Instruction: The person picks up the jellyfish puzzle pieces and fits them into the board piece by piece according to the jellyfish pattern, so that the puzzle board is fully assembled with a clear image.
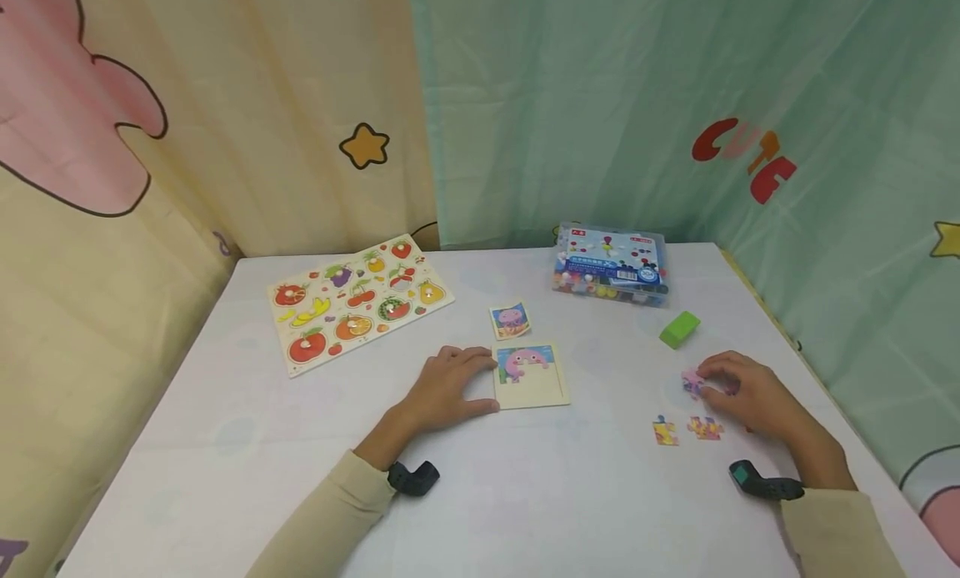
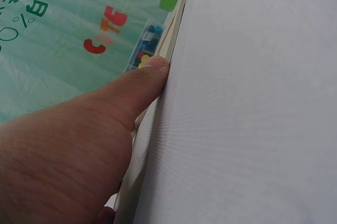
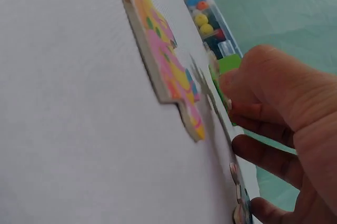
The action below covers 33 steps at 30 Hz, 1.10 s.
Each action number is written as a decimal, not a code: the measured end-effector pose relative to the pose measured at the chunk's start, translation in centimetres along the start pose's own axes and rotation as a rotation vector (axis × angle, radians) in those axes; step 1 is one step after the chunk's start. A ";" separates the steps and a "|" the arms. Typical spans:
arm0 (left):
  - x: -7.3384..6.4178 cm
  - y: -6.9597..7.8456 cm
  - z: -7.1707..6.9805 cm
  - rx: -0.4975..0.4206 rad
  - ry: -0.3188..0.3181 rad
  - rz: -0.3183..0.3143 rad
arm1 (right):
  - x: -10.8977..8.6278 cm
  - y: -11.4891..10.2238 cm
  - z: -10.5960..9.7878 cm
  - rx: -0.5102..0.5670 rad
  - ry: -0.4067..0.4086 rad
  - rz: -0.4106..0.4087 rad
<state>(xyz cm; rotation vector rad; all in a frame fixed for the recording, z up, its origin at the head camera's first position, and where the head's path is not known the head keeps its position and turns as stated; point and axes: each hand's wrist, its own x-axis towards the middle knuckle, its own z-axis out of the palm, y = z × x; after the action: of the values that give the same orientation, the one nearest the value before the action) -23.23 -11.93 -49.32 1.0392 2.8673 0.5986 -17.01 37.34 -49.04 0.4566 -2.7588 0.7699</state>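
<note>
On the white table, a shallow square puzzle tray (image 1: 536, 390) has pink-character pieces fitted along its top and left. My left hand (image 1: 448, 390) rests at its left side, fingers by the upper edge and thumb at the lower corner. In the left wrist view that thumb (image 2: 142, 84) presses the tray's rim. To the right, my right hand (image 1: 753, 394) pinches a pink-purple puzzle piece (image 1: 692, 384) between thumb and fingertips, close over the table. Nearer me lie a yellow piece (image 1: 664, 432) and a pink-yellow piece (image 1: 705, 429). Other pieces show partly under the right hand.
A small picture card (image 1: 511, 320) lies just behind the tray. A fruit puzzle board (image 1: 337, 349) sits at the back left. At the back right are a clear box of colourful beads (image 1: 611, 265) and a green block (image 1: 680, 329). Curtains (image 1: 562, 103) hang around the table.
</note>
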 end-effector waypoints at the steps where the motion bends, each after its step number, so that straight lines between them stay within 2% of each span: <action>1: -0.1 0.0 0.0 0.003 0.001 -0.002 | 0.3 0.0 0.1 0.010 -0.003 -0.007; 5: -0.2 -0.2 -0.1 0.012 -0.004 -0.011 | 2.1 -1.4 0.5 0.076 -0.035 -0.054; 13: -0.1 -0.1 -0.1 0.008 -0.006 -0.011 | 8.4 -7.0 2.8 0.170 -0.108 -0.278; 19: 0.1 0.1 0.0 -0.002 -0.001 -0.004 | 12.0 -11.4 5.3 0.190 -0.211 -0.300; 25: 0.2 0.0 0.0 0.020 0.010 -0.008 | 13.1 -14.7 8.3 0.088 -0.352 -0.295; 30: 0.1 0.0 -0.1 0.009 0.014 -0.005 | 12.9 -15.6 10.3 -0.005 -0.338 -0.300; 33: 0.1 0.1 -0.1 0.004 0.006 -0.007 | 12.5 -15.7 10.9 -0.018 -0.308 -0.299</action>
<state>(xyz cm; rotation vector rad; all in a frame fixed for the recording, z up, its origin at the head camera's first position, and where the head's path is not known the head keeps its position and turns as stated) -23.31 -11.83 -49.19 1.0298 2.8776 0.5968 -24.49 15.85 -46.96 1.0343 -2.8656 0.6454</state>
